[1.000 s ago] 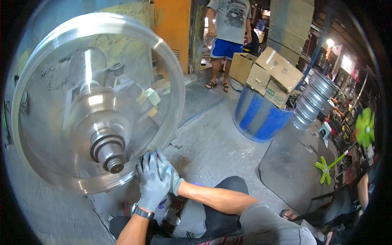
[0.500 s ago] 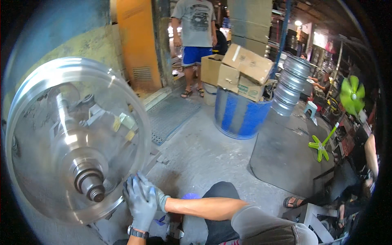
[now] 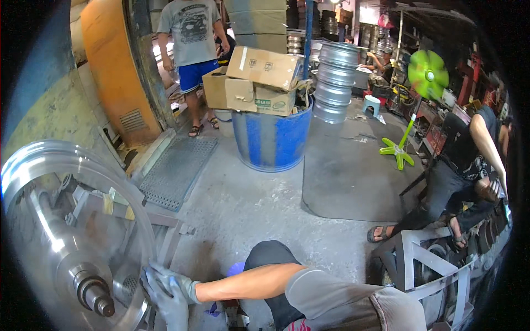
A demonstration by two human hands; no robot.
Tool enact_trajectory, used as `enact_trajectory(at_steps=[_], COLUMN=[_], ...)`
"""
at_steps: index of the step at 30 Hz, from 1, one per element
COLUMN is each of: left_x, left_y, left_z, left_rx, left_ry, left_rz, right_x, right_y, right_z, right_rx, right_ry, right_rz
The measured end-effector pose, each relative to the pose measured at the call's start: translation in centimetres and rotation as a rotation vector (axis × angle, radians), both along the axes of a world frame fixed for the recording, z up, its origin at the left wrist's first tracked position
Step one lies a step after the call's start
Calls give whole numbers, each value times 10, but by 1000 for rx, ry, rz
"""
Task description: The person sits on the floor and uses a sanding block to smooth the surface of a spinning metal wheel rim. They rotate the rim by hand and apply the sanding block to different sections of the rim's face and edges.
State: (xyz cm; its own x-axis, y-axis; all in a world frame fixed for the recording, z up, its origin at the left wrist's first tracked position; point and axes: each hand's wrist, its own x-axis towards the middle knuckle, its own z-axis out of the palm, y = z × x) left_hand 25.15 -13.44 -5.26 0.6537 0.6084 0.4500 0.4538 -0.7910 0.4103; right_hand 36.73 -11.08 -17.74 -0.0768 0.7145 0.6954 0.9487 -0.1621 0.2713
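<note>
A large silver wheel rim (image 3: pixel 52 151) fills the lower left, mounted on a metal spindle (image 3: pixel 91 292). Its inner part is see-through with blur, as if spinning. My left hand (image 3: pixel 168 303), in a grey glove, presses at the rim's near right edge, its fingers held together. Tight against it, my right hand (image 3: pixel 185 282), also gloved, reaches over from the right with its fingers toward the same edge. Whatever lies between the fingers and the rim is hidden. Behind the rim stands a grey metal frame (image 3: pixel 171 220).
A blue tub (image 3: pixel 270 143) carries cardboard boxes (image 3: pixel 259 69). Stacked rims (image 3: pixel 334 83) and a green fan (image 3: pixel 408 129) stand farther back. One person (image 3: pixel 190 33) stands by the orange door (image 3: pixel 113 77); another (image 3: pixel 447 182) sits right, near a metal frame (image 3: pixel 430 265). A perforated mat (image 3: pixel 176 171) lies left.
The view has swung right and tipped, so the rim, tub and standing person sit farther left. Both my hands stay together at the rim's edge. More of the seated person shows.
</note>
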Motion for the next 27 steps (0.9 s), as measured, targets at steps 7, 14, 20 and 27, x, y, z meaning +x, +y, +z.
enact_trajectory(at_steps=[7,14,20,27], left_x=[-3,-8,-8,1], left_y=[-3,-10,5,-1], left_z=[10,8,-9,24], left_rx=[-54,-115,86,18], left_ry=[-46,-7,-22,-45], left_rz=[-35,43,-1,-21], right_x=[-17,-23,-18,-14], right_y=[-16,-13,-28,-41], right_z=[26,22,54,88], right_rx=[-75,-63,-323,-190], right_ry=[290,-405,-103,19], right_rz=[237,-251,-36,43])
